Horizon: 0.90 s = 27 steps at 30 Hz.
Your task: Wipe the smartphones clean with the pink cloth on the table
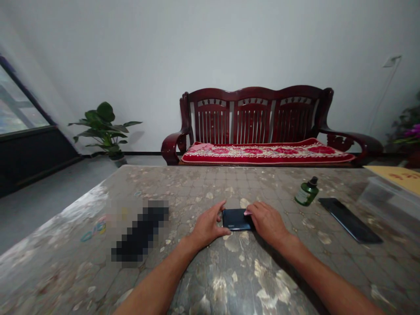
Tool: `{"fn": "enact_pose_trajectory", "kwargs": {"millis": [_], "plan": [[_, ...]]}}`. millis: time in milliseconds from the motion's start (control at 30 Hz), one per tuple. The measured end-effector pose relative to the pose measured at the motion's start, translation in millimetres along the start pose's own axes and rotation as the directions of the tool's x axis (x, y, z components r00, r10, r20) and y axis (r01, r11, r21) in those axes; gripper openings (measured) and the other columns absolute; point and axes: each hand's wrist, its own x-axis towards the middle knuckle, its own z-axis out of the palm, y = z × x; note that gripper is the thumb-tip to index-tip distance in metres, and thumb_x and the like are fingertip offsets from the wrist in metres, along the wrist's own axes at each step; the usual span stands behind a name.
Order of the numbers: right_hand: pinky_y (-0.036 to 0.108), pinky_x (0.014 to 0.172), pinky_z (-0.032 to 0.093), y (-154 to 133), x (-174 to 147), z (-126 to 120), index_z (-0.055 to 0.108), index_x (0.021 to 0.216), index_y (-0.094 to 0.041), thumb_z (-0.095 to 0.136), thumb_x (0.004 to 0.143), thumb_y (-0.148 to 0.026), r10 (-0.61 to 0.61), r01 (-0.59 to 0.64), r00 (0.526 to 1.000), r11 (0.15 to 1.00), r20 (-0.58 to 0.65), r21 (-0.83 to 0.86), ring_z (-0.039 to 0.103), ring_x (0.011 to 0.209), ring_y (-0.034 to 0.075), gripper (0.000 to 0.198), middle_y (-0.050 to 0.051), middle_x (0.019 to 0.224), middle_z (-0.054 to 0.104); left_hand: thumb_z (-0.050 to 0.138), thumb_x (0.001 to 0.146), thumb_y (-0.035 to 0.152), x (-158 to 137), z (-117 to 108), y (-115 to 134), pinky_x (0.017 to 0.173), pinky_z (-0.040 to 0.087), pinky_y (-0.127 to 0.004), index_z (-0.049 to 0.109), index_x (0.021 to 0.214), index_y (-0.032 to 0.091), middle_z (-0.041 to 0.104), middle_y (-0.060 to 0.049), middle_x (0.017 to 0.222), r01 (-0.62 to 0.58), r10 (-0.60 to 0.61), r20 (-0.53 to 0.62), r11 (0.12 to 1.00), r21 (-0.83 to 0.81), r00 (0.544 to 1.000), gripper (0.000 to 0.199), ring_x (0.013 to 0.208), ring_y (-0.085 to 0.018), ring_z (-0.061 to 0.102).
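Observation:
A dark blue smartphone [236,221] lies back side up on the patterned tablecloth. Thumb and fingers of my left hand [207,225] grip its left end along the edges. Over the phone's right end, my right hand [266,221] is closed with a small pink piece [247,213] pinched in its fingertips. That piece touches or nearly touches the phone's back; its kind is too small to tell. My right fingers cover the phone's right end.
Right of my hands are a green pump bottle [306,191], a dark flat slab [349,220] and a clear plastic box [383,201] under yellow paper [398,176]. Leftward lie a pixelated dark object [141,234] and coloured bands [95,229]. A wooden bench [252,116] stands behind the table [183,183].

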Motion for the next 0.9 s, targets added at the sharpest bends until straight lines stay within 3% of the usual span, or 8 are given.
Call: {"fn": "enact_pose_trajectory", "kwargs": {"millis": [100, 300, 533, 700, 900], "plan": [[0.030, 0.080, 0.039, -11, 8, 2, 0.072, 0.094, -0.019, 0.049, 0.098, -0.020, 0.030, -0.030, 0.999, 0.999, 0.024, -0.015, 0.062, 0.093, 0.022, 0.023, 0.009, 0.096, 0.069, 0.088, 0.059, 0.025, 0, 0, 0, 0.087, 0.050, -0.037, 0.041, 0.147, 0.021, 0.065, -0.009, 0.126, -0.011, 0.011, 0.000, 1.000, 0.002, 1.000, 0.100, 0.087, -0.021, 0.063], [0.030, 0.082, 0.040, -27, 14, 8, 0.073, 0.097, -0.021, 0.052, 0.097, -0.019, -0.137, 0.136, 0.989, 0.990, 0.047, 0.022, 0.061, 0.096, 0.021, 0.021, 0.007, 0.096, 0.070, 0.088, 0.061, 0.032, 1, 2, -5, 0.089, 0.051, -0.039, 0.039, 0.147, 0.022, 0.066, -0.007, 0.123, -0.033, 0.033, -0.006, 0.999, 0.029, 0.999, 0.099, 0.090, -0.022, 0.064], [0.030, 0.080, 0.040, -21, 23, 11, 0.073, 0.095, -0.021, 0.049, 0.098, -0.019, -0.030, 0.031, 0.999, 1.000, -0.040, 0.003, 0.060, 0.094, 0.022, 0.025, 0.008, 0.098, 0.068, 0.087, 0.063, 0.032, 3, 1, -3, 0.087, 0.052, -0.039, 0.036, 0.149, 0.022, 0.066, -0.008, 0.125, 0.000, 0.000, 0.001, 1.000, 0.032, 1.000, 0.100, 0.087, -0.022, 0.065], [0.028, 0.078, 0.040, -31, 22, 15, 0.073, 0.093, -0.021, 0.049, 0.097, -0.017, -0.162, 0.163, 0.987, 0.985, -0.014, 0.059, 0.059, 0.090, 0.019, 0.024, 0.006, 0.092, 0.067, 0.088, 0.061, 0.030, 4, 1, -2, 0.087, 0.052, -0.038, 0.034, 0.151, 0.022, 0.066, -0.008, 0.126, 0.017, -0.017, 0.004, 1.000, 0.022, 1.000, 0.105, 0.088, -0.022, 0.066], [0.027, 0.077, 0.041, -28, 34, 17, 0.073, 0.089, -0.020, 0.048, 0.098, -0.019, -0.035, 0.037, 0.998, 0.998, -0.043, 0.059, 0.060, 0.088, 0.019, 0.027, 0.007, 0.091, 0.068, 0.087, 0.060, 0.028, 4, 1, 0, 0.086, 0.052, -0.037, 0.033, 0.151, 0.021, 0.066, -0.008, 0.127, 0.039, -0.039, 0.006, 0.999, 0.015, 0.999, 0.107, 0.088, -0.022, 0.066]]}}
